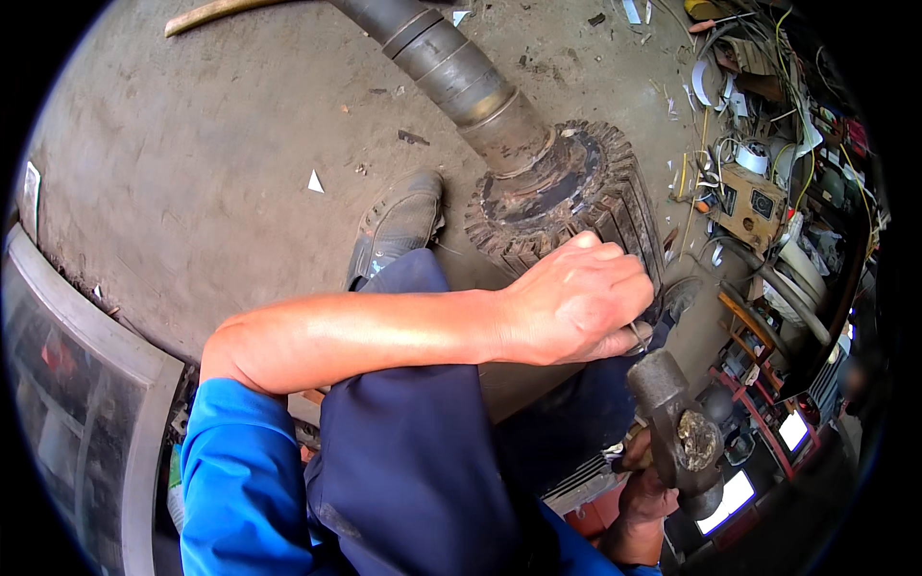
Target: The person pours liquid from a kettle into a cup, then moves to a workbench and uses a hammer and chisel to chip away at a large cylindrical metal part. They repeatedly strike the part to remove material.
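A large motor rotor [547, 197] with a thick stepped steel shaft [451, 72] rests on the floor ahead of my legs. Its slotted core [615, 206] faces right, and rough stubs ring its end. My left hand [576, 302] is closed at the core's near side, knuckles up. From beneath its fingers pokes the end of a thin metal tool [638, 336]; the rest is hidden, so its exact kind cannot be made out. Lower right, my right hand [645, 485] grips a heavy hammer [677, 427], its head just short of the metal tool's end.
My shoe [399, 226] stands left of the rotor. Wires, tools and scraps lie heaped along the right, around a cardboard box [754, 206]. A framed glass panel [86, 384] stands at the left. A wooden handle [221, 13] lies at the top left.
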`<state>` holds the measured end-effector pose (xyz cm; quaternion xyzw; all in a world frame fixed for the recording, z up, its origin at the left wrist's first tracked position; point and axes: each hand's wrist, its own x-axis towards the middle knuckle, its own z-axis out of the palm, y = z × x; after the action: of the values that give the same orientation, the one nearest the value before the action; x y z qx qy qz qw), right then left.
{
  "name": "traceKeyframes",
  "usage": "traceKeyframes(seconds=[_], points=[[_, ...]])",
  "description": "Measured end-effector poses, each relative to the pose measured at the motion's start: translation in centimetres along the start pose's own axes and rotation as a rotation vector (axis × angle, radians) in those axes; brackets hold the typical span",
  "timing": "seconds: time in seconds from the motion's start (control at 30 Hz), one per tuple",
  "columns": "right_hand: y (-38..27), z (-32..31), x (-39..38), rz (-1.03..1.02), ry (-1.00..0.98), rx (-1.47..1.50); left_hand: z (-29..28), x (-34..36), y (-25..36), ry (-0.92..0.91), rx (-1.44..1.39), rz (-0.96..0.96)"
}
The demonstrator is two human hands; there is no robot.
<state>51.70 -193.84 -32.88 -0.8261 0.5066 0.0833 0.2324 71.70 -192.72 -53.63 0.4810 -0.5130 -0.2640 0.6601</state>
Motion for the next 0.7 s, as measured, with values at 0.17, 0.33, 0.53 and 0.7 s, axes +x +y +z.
traceKeyframes(seconds=[0.17, 0.33, 0.53, 0.7], points=[[0.6, 0.9, -0.4, 0.002, 0.092, 0.016, 0.5, 0.0, -0.1, -0.007, 0.0, 0.042], [4.4, -1.9, -4.0, 0.182, -0.056, 0.16, 0.0, -0.4, -0.1, -0.011, -0.027, 0.052], [4.9, -0.5, -2.5, 0.167, -0.139, 0.522, 0.2, -0.5, -0.1, -0.034, -0.003, 0.039], [7.5, 4.8, -4.7, 0.001, 0.006, 0.438, -1.2, -0.5, -0.9, -0.064, -0.023, 0.111]])
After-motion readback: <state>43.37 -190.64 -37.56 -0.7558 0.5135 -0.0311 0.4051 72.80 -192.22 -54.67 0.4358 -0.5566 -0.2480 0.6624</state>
